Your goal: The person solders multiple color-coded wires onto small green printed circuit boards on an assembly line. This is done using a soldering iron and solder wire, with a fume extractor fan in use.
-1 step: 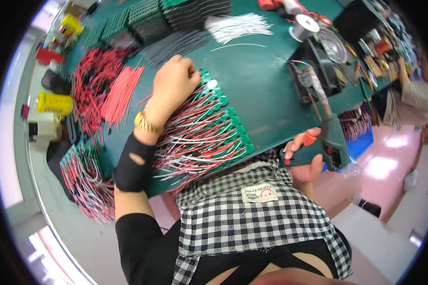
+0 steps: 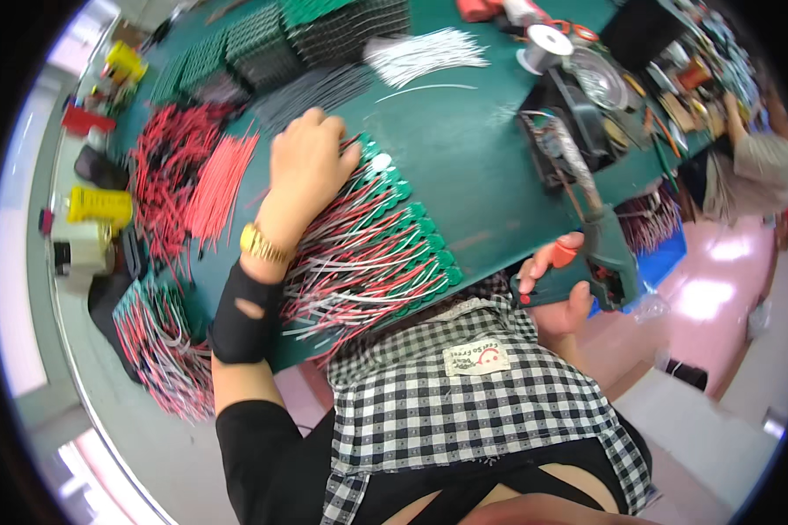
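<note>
My left hand (image 2: 311,166) is closed at the far left corner of a panel of round green circuit boards (image 2: 425,229). Its fingers are curled inward, and what they hold, if anything, is hidden from this side. Rows of red and white wires (image 2: 350,271) fan leftward from the boards, passing beneath my left wrist. In my right hand (image 2: 556,280), off the table's near edge, is a dark green pistol-shaped soldering gun (image 2: 611,254) with an orange trigger. Its metal barrel points away from me, toward a black box-shaped device (image 2: 565,118) on the table.
Left of the panel lie loose red wires (image 2: 221,188) and a red-black wire heap (image 2: 166,166). Dark wires (image 2: 315,94), white wires (image 2: 429,54) and stacked green boards (image 2: 346,31) are at the back. A solder spool (image 2: 547,45) stands back right. Another person (image 2: 744,175) sits far right.
The whole view has shifted slightly, moving the scene a little left and down. Both hands keep nearly the same place relative to the panel and the soldering gun.
</note>
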Demonstrator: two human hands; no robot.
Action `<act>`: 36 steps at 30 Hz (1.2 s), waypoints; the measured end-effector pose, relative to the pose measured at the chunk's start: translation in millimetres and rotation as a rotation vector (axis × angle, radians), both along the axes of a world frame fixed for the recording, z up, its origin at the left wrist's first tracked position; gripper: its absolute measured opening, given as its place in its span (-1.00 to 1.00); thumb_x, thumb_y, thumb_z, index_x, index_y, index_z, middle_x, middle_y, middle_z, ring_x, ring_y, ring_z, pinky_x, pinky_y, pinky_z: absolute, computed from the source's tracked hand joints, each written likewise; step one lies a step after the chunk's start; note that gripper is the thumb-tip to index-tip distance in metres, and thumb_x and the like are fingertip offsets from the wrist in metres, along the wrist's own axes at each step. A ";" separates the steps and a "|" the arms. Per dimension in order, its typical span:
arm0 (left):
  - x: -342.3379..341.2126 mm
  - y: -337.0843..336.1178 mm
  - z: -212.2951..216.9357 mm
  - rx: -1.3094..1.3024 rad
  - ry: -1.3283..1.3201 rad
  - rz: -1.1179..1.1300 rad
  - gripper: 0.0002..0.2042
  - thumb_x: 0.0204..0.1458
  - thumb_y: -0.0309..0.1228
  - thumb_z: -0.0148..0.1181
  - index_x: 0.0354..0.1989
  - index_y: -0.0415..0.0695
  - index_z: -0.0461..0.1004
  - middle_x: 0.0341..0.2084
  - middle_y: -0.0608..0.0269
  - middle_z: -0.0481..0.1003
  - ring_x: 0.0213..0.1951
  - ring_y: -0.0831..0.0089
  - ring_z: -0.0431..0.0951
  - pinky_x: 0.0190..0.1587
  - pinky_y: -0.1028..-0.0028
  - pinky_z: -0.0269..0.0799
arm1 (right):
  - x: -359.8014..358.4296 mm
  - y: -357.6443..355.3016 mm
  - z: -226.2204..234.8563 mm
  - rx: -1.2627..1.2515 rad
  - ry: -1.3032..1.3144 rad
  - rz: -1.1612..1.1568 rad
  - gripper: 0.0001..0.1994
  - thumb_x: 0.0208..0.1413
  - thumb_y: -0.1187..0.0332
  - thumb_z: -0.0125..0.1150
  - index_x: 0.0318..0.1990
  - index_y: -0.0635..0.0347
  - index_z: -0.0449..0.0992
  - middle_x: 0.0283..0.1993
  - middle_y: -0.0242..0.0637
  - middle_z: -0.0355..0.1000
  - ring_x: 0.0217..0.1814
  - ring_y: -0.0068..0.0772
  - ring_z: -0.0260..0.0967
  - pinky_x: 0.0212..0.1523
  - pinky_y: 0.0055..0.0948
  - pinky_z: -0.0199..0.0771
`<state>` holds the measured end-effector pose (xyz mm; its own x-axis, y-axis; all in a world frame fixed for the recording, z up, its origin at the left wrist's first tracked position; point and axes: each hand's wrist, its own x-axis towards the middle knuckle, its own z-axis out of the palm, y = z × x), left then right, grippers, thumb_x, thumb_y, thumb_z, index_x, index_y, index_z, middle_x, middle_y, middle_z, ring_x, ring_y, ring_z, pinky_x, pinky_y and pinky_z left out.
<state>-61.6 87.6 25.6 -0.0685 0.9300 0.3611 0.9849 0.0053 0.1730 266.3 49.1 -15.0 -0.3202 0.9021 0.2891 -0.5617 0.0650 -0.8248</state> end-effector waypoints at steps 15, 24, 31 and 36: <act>104.9 -71.5 22.4 0.038 -0.770 -0.601 -0.53 -0.18 -0.53 0.27 -0.04 -0.29 0.29 -0.15 0.11 0.30 -0.13 0.28 0.40 -0.08 0.38 0.34 | -83.8 4.7 15.5 0.703 -0.236 0.089 -0.16 0.08 0.19 0.19 0.31 0.31 -0.28 0.39 0.06 -0.33 0.46 0.01 -0.30 0.38 -0.13 -0.25; 48.6 -60.6 72.4 0.460 -1.693 -0.422 -0.54 0.02 -0.54 0.07 0.12 -0.23 0.12 -0.47 0.28 0.29 -0.44 0.53 0.30 -0.30 0.49 0.28 | 58.8 -13.7 -39.0 -0.484 0.707 0.005 -0.70 0.12 0.20 0.02 -0.08 0.17 0.37 -0.50 -0.38 0.23 -0.65 -0.55 0.09 -0.67 -0.52 0.18; 25.9 -66.7 85.2 0.405 -1.778 -0.387 -0.50 -0.01 -0.54 0.11 0.15 -0.16 0.13 -0.42 0.26 0.33 -0.39 0.51 0.35 -0.28 0.48 0.32 | 280.7 -83.8 59.1 0.123 0.521 -0.626 -0.72 0.13 0.54 -0.07 0.01 0.35 0.30 -0.32 -0.31 0.25 -0.54 -0.63 0.03 -0.55 -0.62 0.14; 32.5 -63.4 78.7 0.321 -1.850 -0.415 -0.51 0.11 -0.33 0.09 0.20 -0.11 0.14 -0.43 0.29 0.30 -0.39 0.54 0.31 -0.24 0.47 0.27 | 340.6 -56.2 139.7 0.255 -0.049 0.808 -0.78 0.17 0.48 -0.08 -0.08 0.35 0.40 -0.18 -0.12 0.40 -0.23 -0.30 0.28 -0.27 -0.43 0.36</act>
